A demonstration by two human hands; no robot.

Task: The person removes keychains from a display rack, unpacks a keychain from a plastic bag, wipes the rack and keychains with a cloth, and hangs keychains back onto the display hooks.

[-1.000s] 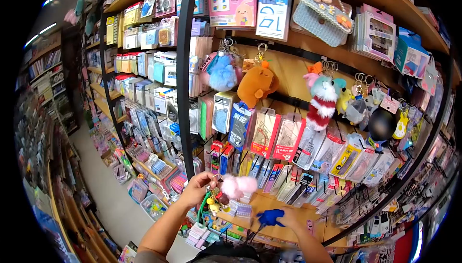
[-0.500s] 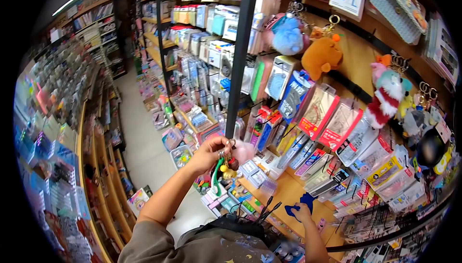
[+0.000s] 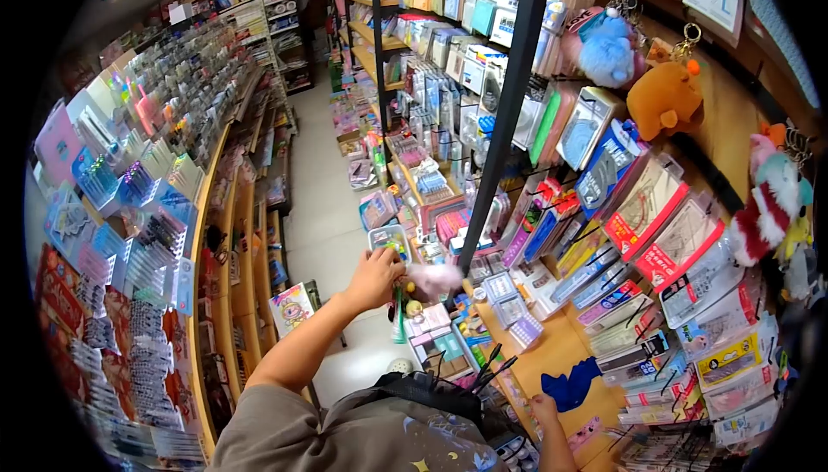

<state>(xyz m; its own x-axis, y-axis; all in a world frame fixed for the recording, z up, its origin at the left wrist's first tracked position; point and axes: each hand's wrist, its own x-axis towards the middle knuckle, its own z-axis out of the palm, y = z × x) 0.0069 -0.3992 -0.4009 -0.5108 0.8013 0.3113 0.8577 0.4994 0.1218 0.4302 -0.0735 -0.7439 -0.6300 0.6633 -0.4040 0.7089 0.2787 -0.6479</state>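
My left hand (image 3: 377,278) is closed around a bunch of keychains in front of me, over the aisle. From it hang a fluffy pink pom-pom (image 3: 436,278), a small yellow figure (image 3: 414,307) and a green strap (image 3: 398,324); their metal rings are mostly hidden by the fingers. Lower right, my right hand (image 3: 544,410) has its fingers curled at the near left edge of a dark blue cloth (image 3: 574,384). The cloth lies crumpled on a wooden shelf (image 3: 552,347), and the fingertips show poorly.
A black post (image 3: 509,110) rises just beyond my left hand. Packaged stationery (image 3: 651,217) hangs on hooks to the right, under plush keychains such as an orange one (image 3: 664,99). Small boxes (image 3: 504,295) stand on the shelf. Pen racks (image 3: 129,248) line the aisle's left side.
My view has turned left, so the shelves sit farther right. The left hand still grips the keychains. The blue cloth is more spread out, and my right hand has shifted from over it to its edge.
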